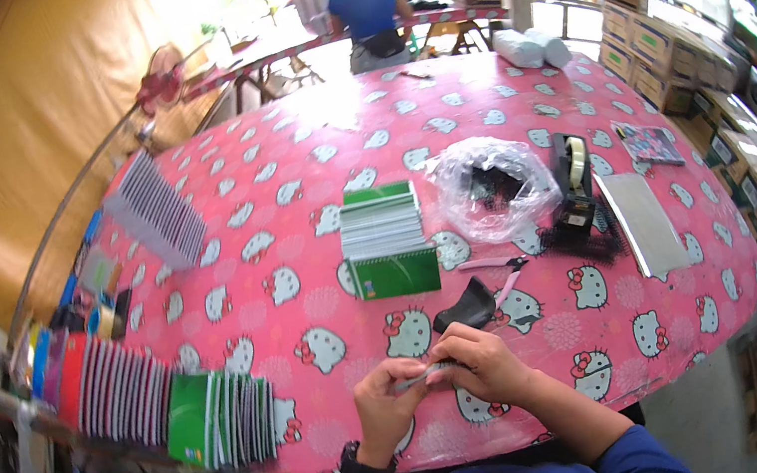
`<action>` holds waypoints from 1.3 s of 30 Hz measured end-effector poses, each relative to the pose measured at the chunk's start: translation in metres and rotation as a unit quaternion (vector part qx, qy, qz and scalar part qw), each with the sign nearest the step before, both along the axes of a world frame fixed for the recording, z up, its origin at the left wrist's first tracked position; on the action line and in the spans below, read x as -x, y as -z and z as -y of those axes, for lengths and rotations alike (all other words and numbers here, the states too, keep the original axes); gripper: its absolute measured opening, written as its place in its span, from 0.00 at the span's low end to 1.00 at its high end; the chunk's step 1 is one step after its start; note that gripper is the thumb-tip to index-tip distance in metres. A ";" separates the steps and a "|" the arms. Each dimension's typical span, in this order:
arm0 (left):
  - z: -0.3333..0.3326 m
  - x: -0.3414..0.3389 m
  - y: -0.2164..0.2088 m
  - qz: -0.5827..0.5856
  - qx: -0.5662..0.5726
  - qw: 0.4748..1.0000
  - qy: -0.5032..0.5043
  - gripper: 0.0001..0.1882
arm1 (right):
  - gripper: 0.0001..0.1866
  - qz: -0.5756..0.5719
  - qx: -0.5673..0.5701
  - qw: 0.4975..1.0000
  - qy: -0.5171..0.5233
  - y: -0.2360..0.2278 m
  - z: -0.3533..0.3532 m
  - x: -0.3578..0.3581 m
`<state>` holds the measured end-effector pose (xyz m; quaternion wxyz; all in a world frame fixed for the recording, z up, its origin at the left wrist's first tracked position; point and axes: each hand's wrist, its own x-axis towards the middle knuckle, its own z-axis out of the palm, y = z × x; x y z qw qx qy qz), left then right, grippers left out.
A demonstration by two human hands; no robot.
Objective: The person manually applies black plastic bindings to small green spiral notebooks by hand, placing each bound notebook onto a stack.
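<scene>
Near the front edge of the table, my left hand [390,405] and my right hand [482,366] meet, fingers pinched around a thin, light grey piece [414,381]. Most of that piece is hidden by my fingers, so its kind is unclear. Just beyond my hands lie a black curved holder [465,308] and pink-handled cutting pliers [509,282]. Farther off stands a row of spiral notebooks [395,274] with green covers. To its right is a clear plastic bag [464,206] with black pieces inside.
A black tape dispenser [579,201] and a pale pad [641,222] lie at right. More notebooks [121,383] line the left edge, with another stack [154,213] behind. The pink table [308,294] fills the middle. A person in blue [367,10] stands beyond; cartons [655,51] are stacked at right.
</scene>
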<state>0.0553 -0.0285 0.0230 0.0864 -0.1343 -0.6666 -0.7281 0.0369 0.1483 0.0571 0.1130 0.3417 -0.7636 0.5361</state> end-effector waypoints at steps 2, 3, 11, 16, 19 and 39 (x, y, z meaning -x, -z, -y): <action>0.003 -0.002 -0.001 -0.013 0.015 1.000 -0.020 0.09 | 0.10 -0.058 -0.025 0.998 0.022 0.003 0.007 0.000; 0.001 0.000 -0.002 -0.008 0.005 0.999 -0.045 0.09 | 0.09 -0.051 -0.040 0.997 0.030 0.003 0.002 -0.002; 0.016 -0.018 -0.032 -0.072 0.147 0.971 -0.176 0.06 | 0.32 -0.087 -0.070 0.993 0.036 -0.016 0.021 -0.002; 0.118 -0.036 -0.103 -0.230 0.236 0.850 -0.410 0.12 | 0.28 0.007 -0.027 0.989 0.143 0.008 -0.022 0.033; 0.195 -0.034 -0.147 -0.213 0.447 0.765 -0.412 0.13 | 0.16 0.108 -0.053 0.984 0.128 0.037 -0.046 0.049; 0.058 0.158 -0.076 -0.354 0.552 0.752 -0.061 0.09 | 0.06 -0.079 -0.058 0.973 0.208 0.072 -0.033 0.063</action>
